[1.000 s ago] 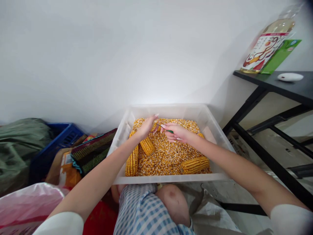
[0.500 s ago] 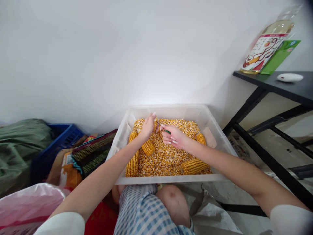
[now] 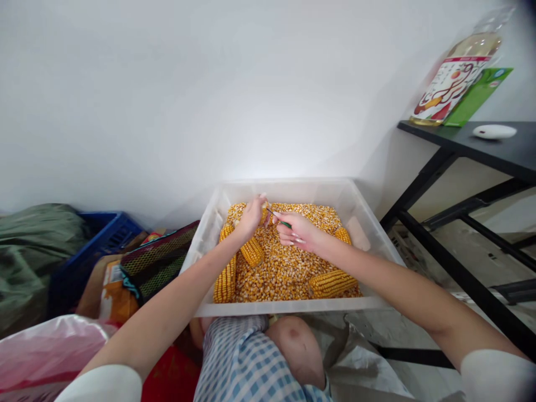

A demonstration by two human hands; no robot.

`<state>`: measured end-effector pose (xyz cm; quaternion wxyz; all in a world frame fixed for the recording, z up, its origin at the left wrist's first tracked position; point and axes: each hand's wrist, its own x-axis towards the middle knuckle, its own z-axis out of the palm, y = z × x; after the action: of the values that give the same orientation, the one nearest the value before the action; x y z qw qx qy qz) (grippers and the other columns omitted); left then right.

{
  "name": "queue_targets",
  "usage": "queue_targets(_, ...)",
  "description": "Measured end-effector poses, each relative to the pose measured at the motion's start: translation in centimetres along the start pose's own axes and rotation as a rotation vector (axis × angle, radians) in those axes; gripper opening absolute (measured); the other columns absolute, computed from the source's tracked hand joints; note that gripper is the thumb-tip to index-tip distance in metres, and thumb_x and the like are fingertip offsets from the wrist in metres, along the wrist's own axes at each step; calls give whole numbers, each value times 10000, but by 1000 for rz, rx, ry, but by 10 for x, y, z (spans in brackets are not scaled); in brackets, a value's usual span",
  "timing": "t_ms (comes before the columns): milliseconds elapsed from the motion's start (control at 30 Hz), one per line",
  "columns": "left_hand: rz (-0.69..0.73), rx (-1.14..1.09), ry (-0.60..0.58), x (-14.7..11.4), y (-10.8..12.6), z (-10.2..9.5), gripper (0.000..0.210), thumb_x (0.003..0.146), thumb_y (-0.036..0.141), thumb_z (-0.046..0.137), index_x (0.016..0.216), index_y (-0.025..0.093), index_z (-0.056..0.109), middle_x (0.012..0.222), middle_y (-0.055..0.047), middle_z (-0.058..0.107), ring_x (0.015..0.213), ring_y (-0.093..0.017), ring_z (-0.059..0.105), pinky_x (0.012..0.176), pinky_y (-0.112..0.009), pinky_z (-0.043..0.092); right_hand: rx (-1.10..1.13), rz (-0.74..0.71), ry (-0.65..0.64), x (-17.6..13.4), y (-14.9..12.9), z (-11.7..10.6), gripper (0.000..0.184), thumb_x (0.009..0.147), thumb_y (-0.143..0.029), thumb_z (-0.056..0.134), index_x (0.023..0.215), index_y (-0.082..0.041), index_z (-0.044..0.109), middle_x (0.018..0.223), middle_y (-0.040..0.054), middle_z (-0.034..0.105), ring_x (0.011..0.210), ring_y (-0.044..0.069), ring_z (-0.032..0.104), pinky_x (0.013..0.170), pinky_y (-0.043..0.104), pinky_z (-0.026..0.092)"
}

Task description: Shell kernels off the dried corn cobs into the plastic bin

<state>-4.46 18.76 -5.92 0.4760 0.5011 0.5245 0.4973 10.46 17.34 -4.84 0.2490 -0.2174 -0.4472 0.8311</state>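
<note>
The left hand (image 3: 251, 218) is curled around a yellow ear of corn (image 3: 264, 213), mostly hidden behind the fingers, over the far left part of a plastic bin (image 3: 293, 306). The right hand (image 3: 297, 230) is closed on a slim tool (image 3: 285, 224) with a smooth green handle and a thin, dark, straight shaft angled toward that corn (whether its tip touches is too small to tell).

Below the hands, loose kernels (image 3: 276, 273) form a bumpy, grainy bed of gold and cream. On it lie a long ear (image 3: 225, 282) along the bin's left wall, its pebbled rows tightly packed, a stubby ear (image 3: 252, 252) tilted beside it, a thick ear (image 3: 332, 283) near the front right, and another ear (image 3: 343, 235) partly behind the right forearm. The bin is cloudy, see-through plastic with sloping walls and a flat rim.

Blue-and-white checked cloth (image 3: 251, 357) lies in soft folds beneath the front rim. On the left sits a netted mesh bag (image 3: 161, 259); on the right, a black counter (image 3: 454, 137) carries a clear bottle (image 3: 454, 89) and a flat-sided green box (image 3: 477, 97).
</note>
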Motion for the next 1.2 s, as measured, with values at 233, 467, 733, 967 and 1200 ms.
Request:
queue_targets(233, 145, 117, 133, -3, 3, 3, 209, 786, 368, 408, 696, 188, 465, 607, 10, 500, 507, -107, 449, 467, -208, 336, 19, 87, -64, -1, -4, -5, 211, 900, -235, 323, 769, -179, 478, 306, -113, 252, 264, 57, 121, 335, 180, 179)
queue_targets(467, -4, -33, -130, -5, 4, 1, 344, 809, 453, 340, 781, 169, 533, 398, 35, 415, 354, -101, 362, 367, -200, 258, -26, 7, -85, -1, 1, -9, 210, 903, -308, 358, 788, -187, 484, 314, -122, 224, 263, 51, 119, 338, 173, 174)
queue_targets(733, -192, -339, -280, -9, 11, 8, 393, 799, 450, 352, 594, 159, 521, 387, 1, 458, 302, -79, 335, 338, -201, 214, -87, -22, -63, 1, 2, -12, 215, 893, -325, 378, 776, -186, 491, 315, -121, 230, 269, 48, 134, 345, 166, 185)
queue_targets(967, -263, -352, -366, -9, 4, 10, 517, 815, 474, 305, 430, 161, 452, 322, -2, 354, 301, -73, 323, 351, -205, 228, -135, -39, -71, 5, 2, -20, 222, 881, -339, 388, 750, -188, 485, 304, -122, 227, 265, 53, 135, 331, 165, 195)
queue_targets(1200, -141, -306, -233, 2, -3, -2, 441, 790, 506, 359, 526, 171, 472, 366, 10, 412, 303, -82, 364, 354, -213, 278, -412, -140, 60, 5, 0, -22, 241, 852, -394, 433, 732, -191, 484, 358, -117, 241, 295, 58, 182, 337, 181, 238)
